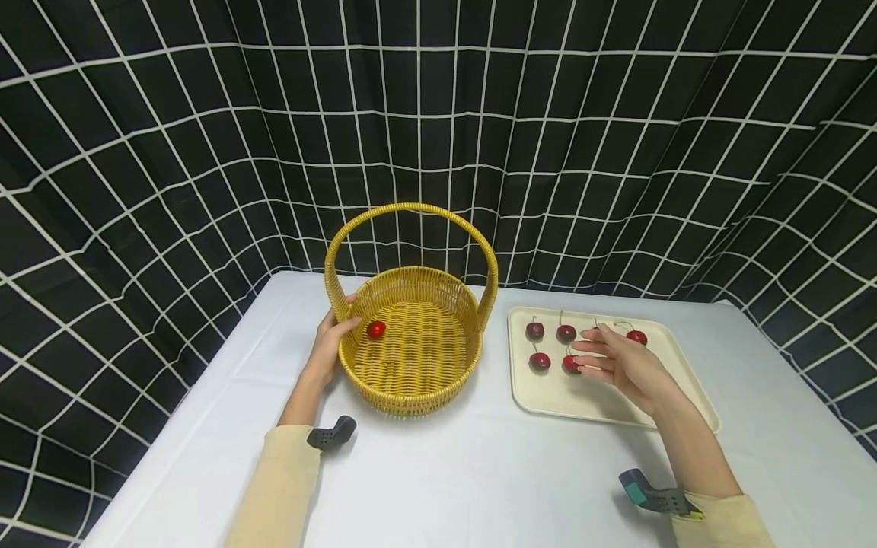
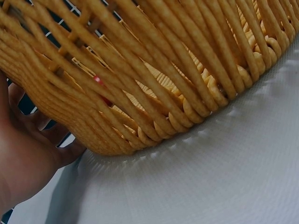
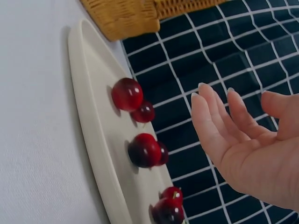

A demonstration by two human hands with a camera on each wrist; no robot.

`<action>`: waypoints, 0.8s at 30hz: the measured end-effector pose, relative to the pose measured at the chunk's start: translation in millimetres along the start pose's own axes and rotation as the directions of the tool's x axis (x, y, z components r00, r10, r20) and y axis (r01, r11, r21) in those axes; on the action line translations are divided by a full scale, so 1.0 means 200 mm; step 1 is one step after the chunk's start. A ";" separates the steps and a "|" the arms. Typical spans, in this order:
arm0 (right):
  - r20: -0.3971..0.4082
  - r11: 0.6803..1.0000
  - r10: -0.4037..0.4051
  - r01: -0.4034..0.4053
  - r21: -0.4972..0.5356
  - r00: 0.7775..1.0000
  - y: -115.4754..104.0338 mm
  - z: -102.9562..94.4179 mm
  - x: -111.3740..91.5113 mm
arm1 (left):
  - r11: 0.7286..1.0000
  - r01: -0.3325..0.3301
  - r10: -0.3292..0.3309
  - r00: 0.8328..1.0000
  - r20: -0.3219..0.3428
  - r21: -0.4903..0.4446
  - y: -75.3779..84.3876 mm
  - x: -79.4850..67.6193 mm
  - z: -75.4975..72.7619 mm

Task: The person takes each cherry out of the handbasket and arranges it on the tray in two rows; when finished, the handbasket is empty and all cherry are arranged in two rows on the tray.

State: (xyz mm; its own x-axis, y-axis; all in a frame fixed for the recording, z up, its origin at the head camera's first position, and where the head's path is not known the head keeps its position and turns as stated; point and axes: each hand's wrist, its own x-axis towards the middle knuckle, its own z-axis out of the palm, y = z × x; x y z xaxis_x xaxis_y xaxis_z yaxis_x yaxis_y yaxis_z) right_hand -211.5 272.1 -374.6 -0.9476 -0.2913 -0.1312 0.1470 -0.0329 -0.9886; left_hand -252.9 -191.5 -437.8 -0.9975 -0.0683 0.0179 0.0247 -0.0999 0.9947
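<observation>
A yellow wicker basket [image 1: 411, 396] with a tall arched handle stands on the white table. My left hand [image 1: 331, 339] grips its left side near the foot of the handle, thumb over the rim and fingers outside. One bright red cherry [image 1: 376, 329] lies inside, next to that thumb; a bit of red shows through the weave in the left wrist view. Over the cream tray [image 1: 548, 399] my right hand [image 1: 633, 369] hovers, fingers extended and apart, nothing between them. Dark red cherries [image 1: 540, 361] with stems lie on the tray, some partly hidden behind the hand.
The white tablecloth [image 1: 438, 479] spreads under both basket and tray. A black curtain with a white grid [image 1: 452, 137] hangs behind the table and along its sides. Each forearm carries a dark wrist device [image 1: 332, 434] by a beige sleeve [image 1: 277, 487].
</observation>
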 end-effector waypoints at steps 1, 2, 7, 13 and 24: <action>0.007 1.000 -0.002 0.002 -0.013 1.000 0.00 0.01 0.00 | 1.000 0.001 -0.001 1.000 -0.002 -0.004 0.00 0.00 0.00; 0.013 1.000 -0.003 0.004 -0.027 1.000 0.00 0.02 0.00 | 1.000 0.000 0.000 1.000 0.001 -0.005 0.00 0.00 0.00; 0.030 0.997 0.005 -0.002 -0.083 1.000 0.00 0.06 0.01 | 1.000 0.005 -0.005 1.000 0.000 0.000 0.00 0.00 0.00; 0.053 0.997 0.009 -0.005 -0.083 0.999 -0.02 0.14 0.02 | 1.000 0.008 -0.008 1.000 -0.009 -0.003 0.00 -0.01 0.00; 0.131 0.993 0.017 -0.002 -0.120 0.991 -0.07 0.27 0.03 | 1.000 0.003 -0.003 1.000 0.000 -0.004 0.01 -0.01 0.00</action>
State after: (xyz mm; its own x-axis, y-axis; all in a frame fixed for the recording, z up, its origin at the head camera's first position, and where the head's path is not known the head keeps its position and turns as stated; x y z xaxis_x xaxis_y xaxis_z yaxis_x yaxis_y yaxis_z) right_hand -204.7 218.5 -357.6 -0.8995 -0.4147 -0.1377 0.1133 0.0830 -0.9901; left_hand -251.4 -192.1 -436.8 -0.9976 -0.0677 0.0149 0.0219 -0.1043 0.9943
